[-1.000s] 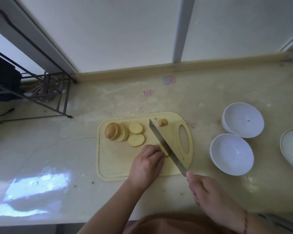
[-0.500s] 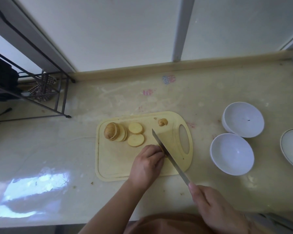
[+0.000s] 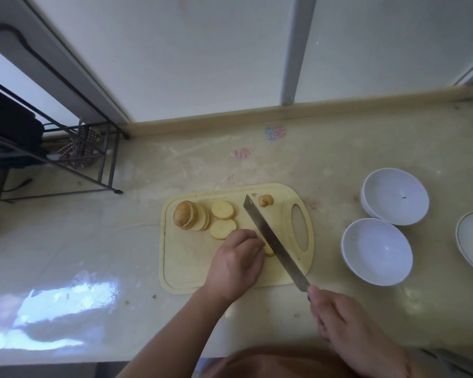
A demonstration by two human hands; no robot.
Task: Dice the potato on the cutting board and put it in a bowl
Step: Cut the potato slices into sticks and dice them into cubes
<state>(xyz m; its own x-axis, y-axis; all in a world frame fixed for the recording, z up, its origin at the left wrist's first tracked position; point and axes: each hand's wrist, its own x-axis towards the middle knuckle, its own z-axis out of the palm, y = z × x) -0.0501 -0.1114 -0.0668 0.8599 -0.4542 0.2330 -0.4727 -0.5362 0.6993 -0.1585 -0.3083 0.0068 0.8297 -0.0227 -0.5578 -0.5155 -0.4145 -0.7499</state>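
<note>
**Knife set against a held potato slice**

Head view: my left hand (image 3: 236, 261) curls over a potato slice (image 3: 269, 251) on the cutting board (image 3: 185, 264), which peeks out at its fingertips. My right hand (image 3: 336, 315) grips the knife (image 3: 275, 242), whose blade runs diagonally just right of those fingers. Pale slices (image 3: 222, 219) lie further left; the nearest bowl (image 3: 377, 251) sits to the right.

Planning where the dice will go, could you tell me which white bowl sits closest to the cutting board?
The nearer white bowl, just right of the cutting board; the other white bowl sits farther back and right.
</note>
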